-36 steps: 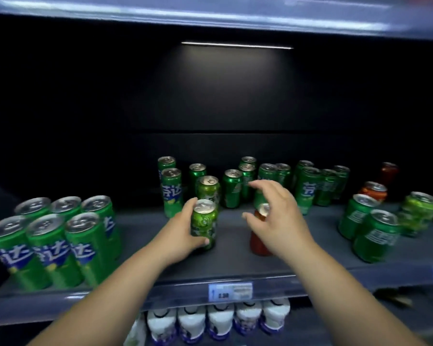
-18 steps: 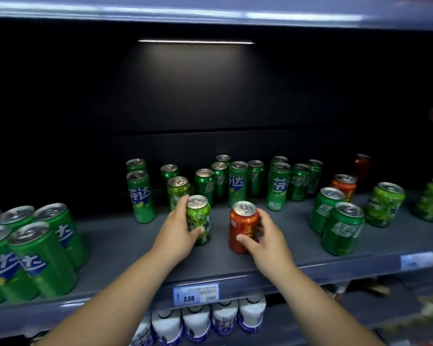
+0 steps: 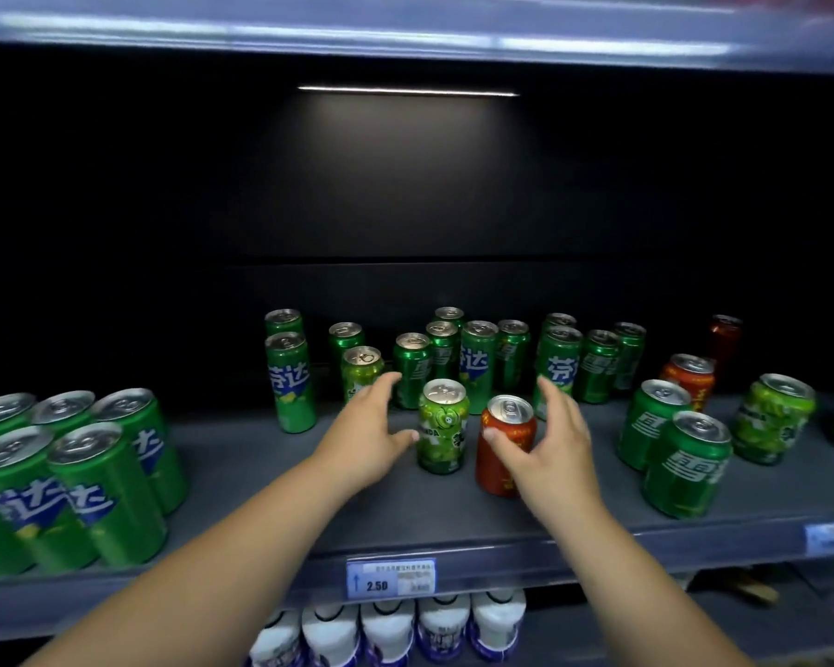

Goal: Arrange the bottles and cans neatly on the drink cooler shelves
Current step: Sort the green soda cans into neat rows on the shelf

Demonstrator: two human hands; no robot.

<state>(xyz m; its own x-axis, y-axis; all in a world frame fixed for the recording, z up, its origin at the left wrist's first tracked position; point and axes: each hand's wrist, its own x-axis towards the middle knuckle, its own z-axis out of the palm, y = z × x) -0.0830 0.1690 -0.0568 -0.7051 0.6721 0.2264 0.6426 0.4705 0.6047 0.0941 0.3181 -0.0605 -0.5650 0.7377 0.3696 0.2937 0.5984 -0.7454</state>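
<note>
Head view shows both hands at two short cans that stand upright, just beside each other, in the middle of the shelf. The left hand has its fingers spread and grasps nothing. Its thumb tip is at the side of the light green can, and I cannot tell if it touches. The right hand is loose too, with straight fingers and only the thumb lying against the red can.

I think the first danger is at the front. Neither can is held, so a careless pull of an arm could drag one toward the shelf edge above the price tag, and it would fall. Further in, the straight fingers are close to the crowd of green cans behind. A push forward could knock one over, and because they stand so close, several may go down together.

As for what holds what, nearest is the lower level, with a row of white bottles, caps on. The shelf carries tall green cans packed together at the front left and two green cans at the front right. Farther back on the right stand another red can and a dark one. Every lid I can see is closed, so the drinks themselves are not visible
</note>
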